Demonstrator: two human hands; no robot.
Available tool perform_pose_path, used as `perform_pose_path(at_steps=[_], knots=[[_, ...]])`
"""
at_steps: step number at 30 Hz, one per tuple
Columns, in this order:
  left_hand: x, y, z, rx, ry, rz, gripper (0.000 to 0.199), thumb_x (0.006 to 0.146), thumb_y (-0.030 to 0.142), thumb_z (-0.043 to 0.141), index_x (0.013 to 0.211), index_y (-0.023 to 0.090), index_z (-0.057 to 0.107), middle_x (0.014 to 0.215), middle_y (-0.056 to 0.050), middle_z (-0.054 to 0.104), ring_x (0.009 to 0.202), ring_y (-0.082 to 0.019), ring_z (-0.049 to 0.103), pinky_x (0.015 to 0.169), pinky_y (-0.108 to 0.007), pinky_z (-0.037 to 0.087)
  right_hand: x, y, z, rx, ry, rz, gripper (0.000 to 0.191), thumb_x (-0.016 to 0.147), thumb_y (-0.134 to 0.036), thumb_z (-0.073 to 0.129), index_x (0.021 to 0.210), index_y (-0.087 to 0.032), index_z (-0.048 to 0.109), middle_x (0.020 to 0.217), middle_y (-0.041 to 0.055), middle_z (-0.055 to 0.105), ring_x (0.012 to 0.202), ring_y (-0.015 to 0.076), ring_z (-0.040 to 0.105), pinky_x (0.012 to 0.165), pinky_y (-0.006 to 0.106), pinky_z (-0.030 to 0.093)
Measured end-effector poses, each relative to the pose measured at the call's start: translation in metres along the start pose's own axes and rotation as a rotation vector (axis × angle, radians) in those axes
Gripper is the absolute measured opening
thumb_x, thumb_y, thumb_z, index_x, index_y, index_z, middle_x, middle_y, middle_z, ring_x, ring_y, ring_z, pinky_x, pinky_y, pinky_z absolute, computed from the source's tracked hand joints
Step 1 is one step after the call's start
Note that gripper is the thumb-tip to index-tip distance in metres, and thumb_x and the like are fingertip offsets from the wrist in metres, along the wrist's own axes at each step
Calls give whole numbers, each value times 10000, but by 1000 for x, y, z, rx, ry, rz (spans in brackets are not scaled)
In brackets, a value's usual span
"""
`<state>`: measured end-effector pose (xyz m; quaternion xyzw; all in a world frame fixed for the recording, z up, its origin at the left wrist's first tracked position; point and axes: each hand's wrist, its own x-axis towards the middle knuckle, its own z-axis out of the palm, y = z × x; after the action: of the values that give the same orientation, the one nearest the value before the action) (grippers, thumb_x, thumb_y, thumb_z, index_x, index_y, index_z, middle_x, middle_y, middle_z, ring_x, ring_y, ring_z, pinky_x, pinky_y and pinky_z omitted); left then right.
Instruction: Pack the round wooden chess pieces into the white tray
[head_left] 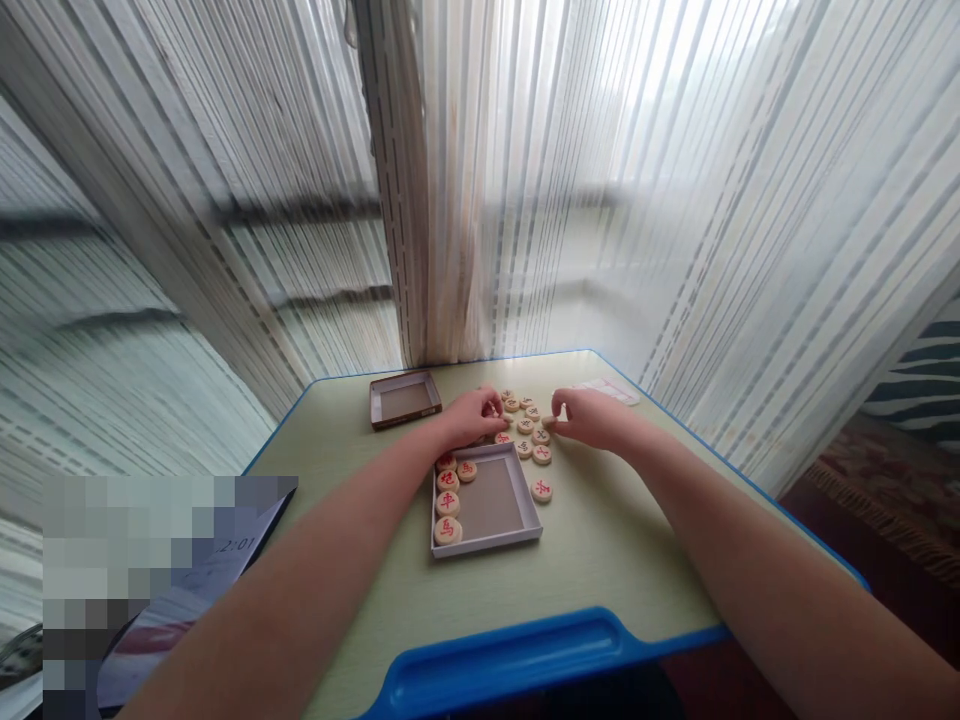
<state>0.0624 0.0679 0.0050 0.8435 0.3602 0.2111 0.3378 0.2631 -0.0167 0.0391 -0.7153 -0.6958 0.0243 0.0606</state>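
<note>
Several round wooden Chinese chess pieces (541, 454) with red or dark characters lie loosely on the table between my hands. My left hand (474, 416) is closed, its fingertips pinching the edge of a pale piece (508, 420) behind the open box. Across the cluster, my right hand (589, 416) pinches another piece (548, 423) between thumb and fingers. In the shallow white box (529, 500), red-character pieces (448, 504) form a column along the left side, with one more piece (466, 470) beside them near the top. My left hand partly hides the pieces behind the box.
A brown-edged box lid (405, 400) lies at the back left. A pale printed sheet (619, 390) is at the back right. The table (600, 570) has a blue rim and a front groove (510, 650). Curtains (450, 200) hang behind; a screen (225, 560) stands at left.
</note>
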Motion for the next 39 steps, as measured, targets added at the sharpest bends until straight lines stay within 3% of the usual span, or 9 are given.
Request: perform_pose_path(at_steps=[10,21,27,32,39], knots=[[-5,11,-4,-162,-41,-115,128,663,182,540,769,134,593,558,39,471,444,-51,372,412,-174,278,-2,-7,-1,31,81,-33,180,741,-330,579,886,-229,612,754,20,648,606,138,529,493,239,269],[-1,1,-5,-277,18,-144,154,686,287,584,738,146,621,586,12,512,501,-68,417,453,-185,324,5,-18,21,218,254,-116,180,767,-331,555,891,-207,594,629,-16,585,539,113,474,512,228,269],[-3,5,-6,-268,3,-153,146,688,267,579,740,139,628,569,21,506,462,-56,403,444,-182,323,10,-18,28,345,214,-72,188,765,-315,539,888,-189,604,614,-14,576,563,117,494,523,215,304],[-1,3,-5,-246,-16,-157,163,692,238,559,778,129,646,581,9,537,476,-65,441,456,-182,350,9,-18,28,346,161,-122,199,742,-219,500,879,-187,640,579,-16,567,558,115,492,526,213,308],[-3,4,-7,-321,9,-137,141,692,237,605,762,120,643,604,11,545,492,-56,437,464,-183,342,9,-15,29,365,189,-155,282,719,-193,473,911,-184,680,538,-26,555,538,114,478,548,216,335]])
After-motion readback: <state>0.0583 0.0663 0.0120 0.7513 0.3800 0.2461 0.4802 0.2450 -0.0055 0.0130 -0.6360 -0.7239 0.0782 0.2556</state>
